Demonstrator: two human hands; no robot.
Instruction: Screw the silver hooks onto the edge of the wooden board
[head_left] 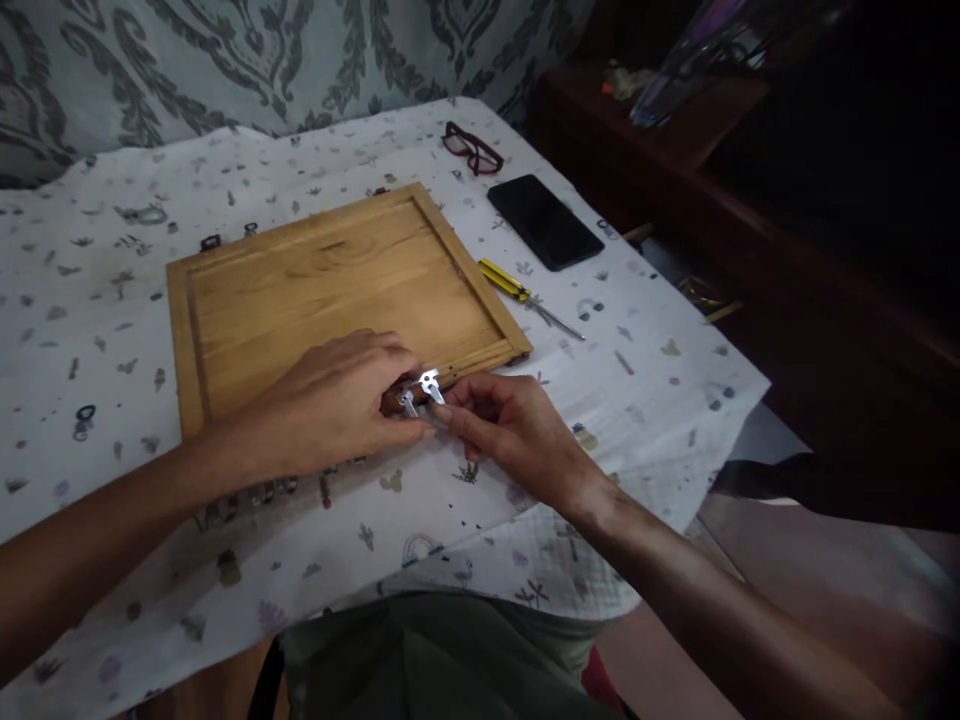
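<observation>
A wooden panel door (315,290) with a raised frame lies flat on the patterned cloth. At its near edge, towards the right corner, sits a shiny metal hinge (429,381). My left hand (337,400) lies over the near edge of the door, its fingers and thumb curled round the left side of the hinge. From the right, my right hand (510,425) pinches the near end of the hinge between thumb and fingers. The fingertips hide part of the hinge, so I cannot tell how it is joined to the wood.
A yellow-handled screwdriver (529,297) lies right of the door. Beyond it are a black phone (545,222) and dark-framed glasses (472,149). The cloth-covered table (675,400) ends at the right, beside dark wooden furniture (660,150). A patterned curtain (262,60) hangs behind.
</observation>
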